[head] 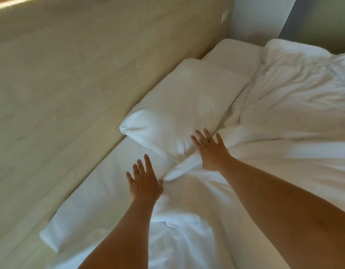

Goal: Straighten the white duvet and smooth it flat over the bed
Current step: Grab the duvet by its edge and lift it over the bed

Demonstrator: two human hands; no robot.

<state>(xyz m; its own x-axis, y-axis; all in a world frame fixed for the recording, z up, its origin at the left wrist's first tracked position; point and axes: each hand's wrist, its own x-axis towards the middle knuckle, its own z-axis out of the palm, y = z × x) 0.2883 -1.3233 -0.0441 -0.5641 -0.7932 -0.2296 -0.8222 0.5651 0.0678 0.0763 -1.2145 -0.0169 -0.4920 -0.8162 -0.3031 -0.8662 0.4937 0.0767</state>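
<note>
Left hand (144, 183), frame centre: fingers spread, palm down, pinching nothing. Right hand (210, 150) likewise splayed, resting on the folded edge of the duvet (284, 162) beside the pillow (177, 113). Both forearms extended. Duvet rumpled across frame right. Judgement: sweep flat palms outward from the fold, with even pressure.

The bed (101, 191), covered in a white sheet, carries a plump white pillow (177, 117) along its far edge and a rumpled white duvet (284, 152) bunched against the pillow's near side.
</note>
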